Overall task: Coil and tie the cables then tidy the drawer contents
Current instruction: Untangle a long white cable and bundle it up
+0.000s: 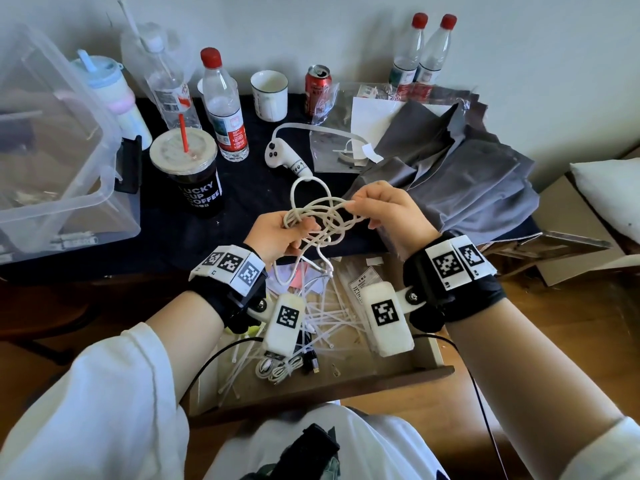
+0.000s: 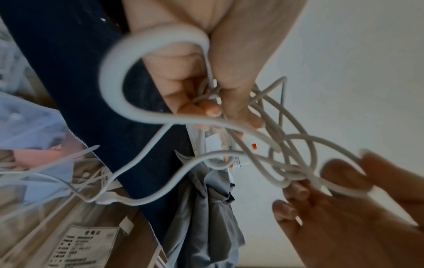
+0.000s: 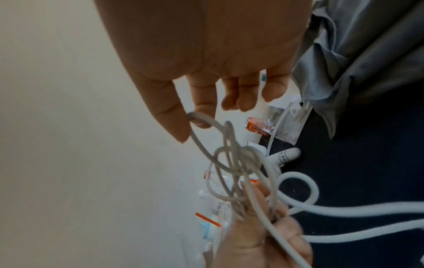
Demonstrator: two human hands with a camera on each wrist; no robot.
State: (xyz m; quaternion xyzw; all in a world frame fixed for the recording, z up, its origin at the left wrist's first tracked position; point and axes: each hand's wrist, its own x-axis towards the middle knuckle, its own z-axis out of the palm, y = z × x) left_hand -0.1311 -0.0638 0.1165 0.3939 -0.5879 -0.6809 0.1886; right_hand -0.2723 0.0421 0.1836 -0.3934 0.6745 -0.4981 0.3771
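Observation:
A tangled white cable point(image 1: 320, 216) hangs in loose loops between both hands above the table's front edge. My left hand point(image 1: 277, 233) grips a bundle of its strands, fingers curled round them point(image 2: 206, 101). My right hand point(image 1: 384, 209) pinches one strand of the white cable point(image 3: 231, 159) between thumb and forefinger point(image 3: 195, 117). A loop trails down into the open wooden drawer point(image 1: 426, 368), which holds several white zip ties point(image 1: 325, 317), a tied white cable coil point(image 1: 277, 370) and a black plug.
On the dark table stand a coffee cup point(image 1: 194, 171), water bottles point(image 1: 225, 105), a white mug point(image 1: 270, 95), a red can point(image 1: 317, 88) and a white controller point(image 1: 287, 157). A clear plastic bin point(image 1: 59, 161) sits left; grey cloth point(image 1: 467, 168) lies right.

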